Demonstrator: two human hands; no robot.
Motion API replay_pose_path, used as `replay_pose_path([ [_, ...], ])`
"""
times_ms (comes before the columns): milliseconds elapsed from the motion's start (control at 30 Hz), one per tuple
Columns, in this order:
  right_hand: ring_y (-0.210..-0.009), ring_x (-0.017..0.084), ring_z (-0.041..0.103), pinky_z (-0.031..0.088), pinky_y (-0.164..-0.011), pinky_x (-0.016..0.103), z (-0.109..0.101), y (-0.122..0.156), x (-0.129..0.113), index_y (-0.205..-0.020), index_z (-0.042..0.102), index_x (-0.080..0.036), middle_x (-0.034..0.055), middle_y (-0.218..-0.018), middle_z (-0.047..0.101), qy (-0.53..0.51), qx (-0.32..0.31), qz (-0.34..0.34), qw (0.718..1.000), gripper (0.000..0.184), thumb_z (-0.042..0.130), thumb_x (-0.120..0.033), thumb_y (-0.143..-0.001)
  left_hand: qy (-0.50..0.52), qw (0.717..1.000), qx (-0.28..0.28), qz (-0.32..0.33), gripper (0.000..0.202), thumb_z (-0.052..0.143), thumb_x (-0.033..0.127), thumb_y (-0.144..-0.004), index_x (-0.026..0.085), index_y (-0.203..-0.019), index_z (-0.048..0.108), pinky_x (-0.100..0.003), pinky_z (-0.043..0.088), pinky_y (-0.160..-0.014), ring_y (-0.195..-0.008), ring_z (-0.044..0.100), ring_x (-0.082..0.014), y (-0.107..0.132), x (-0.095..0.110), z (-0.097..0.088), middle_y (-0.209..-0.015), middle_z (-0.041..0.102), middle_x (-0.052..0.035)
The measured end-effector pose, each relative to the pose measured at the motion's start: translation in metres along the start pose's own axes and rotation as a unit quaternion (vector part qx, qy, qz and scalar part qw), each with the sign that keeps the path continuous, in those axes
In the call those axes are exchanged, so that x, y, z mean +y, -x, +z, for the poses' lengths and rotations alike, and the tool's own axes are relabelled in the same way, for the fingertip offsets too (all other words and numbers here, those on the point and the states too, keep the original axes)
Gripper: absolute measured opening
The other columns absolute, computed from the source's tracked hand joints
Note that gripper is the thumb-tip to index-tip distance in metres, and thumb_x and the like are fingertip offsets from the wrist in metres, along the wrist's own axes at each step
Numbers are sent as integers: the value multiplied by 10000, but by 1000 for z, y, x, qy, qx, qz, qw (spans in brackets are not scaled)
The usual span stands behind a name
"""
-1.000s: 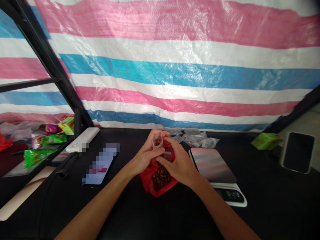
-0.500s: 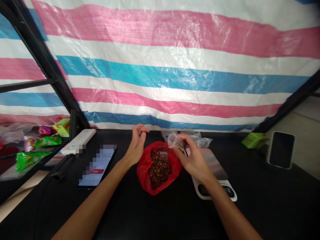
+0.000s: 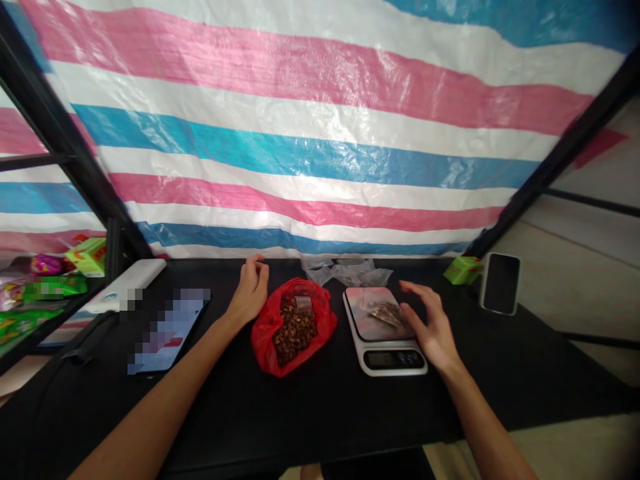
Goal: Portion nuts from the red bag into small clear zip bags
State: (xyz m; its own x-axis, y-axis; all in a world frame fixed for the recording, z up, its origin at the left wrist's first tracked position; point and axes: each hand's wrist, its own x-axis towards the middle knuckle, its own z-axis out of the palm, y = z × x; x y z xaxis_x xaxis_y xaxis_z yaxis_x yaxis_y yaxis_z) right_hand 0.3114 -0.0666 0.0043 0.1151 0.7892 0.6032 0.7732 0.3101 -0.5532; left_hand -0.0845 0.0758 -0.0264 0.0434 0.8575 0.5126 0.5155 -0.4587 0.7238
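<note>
My left hand (image 3: 251,289) rests loosely curled on the table, holding nothing, just left of a red plastic bag (image 3: 270,340). The bag lies open and is full of brown nuts (image 3: 295,330), with a small clear plastic scoop (image 3: 303,305) on top of them. To its right stands a white digital kitchen scale (image 3: 385,331). A small clear bag with brown pieces (image 3: 385,315) lies on its platform. My right hand (image 3: 433,327) is spread open at the scale's right edge, its fingertips just beside the platform and holding nothing.
Crumpled clear plastic bags (image 3: 345,271) lie behind the red bag. A green box (image 3: 463,270) and a black phone (image 3: 501,283) stand at the back right. A tablet with a blurred screen (image 3: 167,331), a white power bank (image 3: 135,285), and a shelf of snack packets (image 3: 50,288) are left.
The small clear bag has left my hands and now lies on the scale. My right hand has let go and moved right of the scale. My view has tilted upward.
</note>
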Motion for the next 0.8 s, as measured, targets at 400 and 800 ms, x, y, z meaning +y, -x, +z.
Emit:
replay_pose_path([
  [400,-1005,260,595,419,-917,415,-3,7,10,-983,716,-232,60,-1010,700,18,107,40,993,205,556,-362,-981,-8,997,-75,12,287,417,392,-1026,215,-1206,552,-402,482,-896,-912,608,-228,5,13,1,-910,587,-42],
  [800,-985,257,590,420,-900,409,-3,7,12,-921,722,-248,49,-973,696,4,74,27,997,203,567,-362,-988,-24,998,-61,21,266,398,371,-1025,215,-1147,576,-366,487,-835,-876,612,-222,3,18,-3,-969,624,-57],
])
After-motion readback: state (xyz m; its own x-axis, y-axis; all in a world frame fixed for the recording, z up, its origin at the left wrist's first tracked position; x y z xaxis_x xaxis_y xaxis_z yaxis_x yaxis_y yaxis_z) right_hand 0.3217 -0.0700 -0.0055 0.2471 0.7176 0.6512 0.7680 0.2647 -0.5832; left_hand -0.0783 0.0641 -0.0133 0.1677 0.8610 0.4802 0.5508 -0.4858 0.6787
